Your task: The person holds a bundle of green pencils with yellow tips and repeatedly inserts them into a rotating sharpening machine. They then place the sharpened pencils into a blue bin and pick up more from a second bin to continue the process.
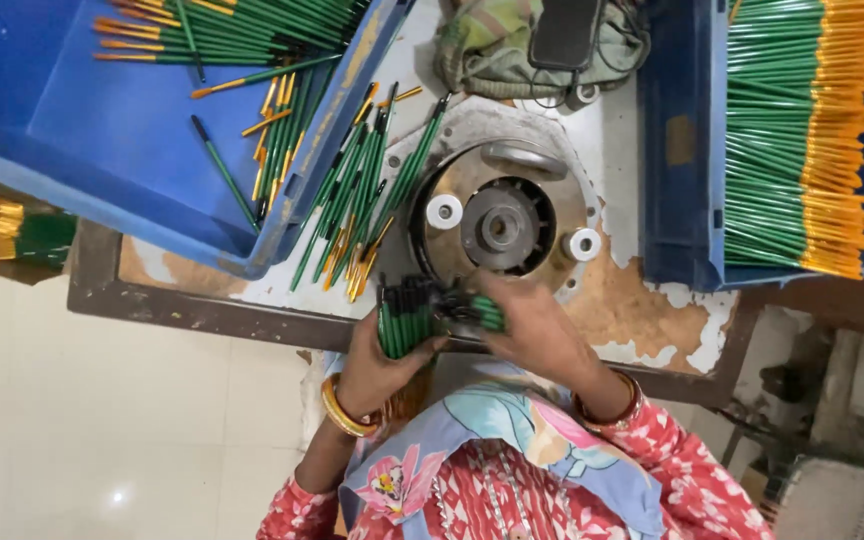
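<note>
Left hand [377, 365] is clenching a bundle of green pens [404, 315] upright in its fingers. Right hand [532, 330] is pinching a few pens [482, 312] at the bundle's side.

Red and white floral sleeves, pale blue flowered scarf, gold bangle on left wrist, red-gold bangle on right

You have two blue trays [682, 200], one on each side of the round machine [500, 225], two white rollers [444, 211] on that machine, and two bangled wrists below it.
</note>
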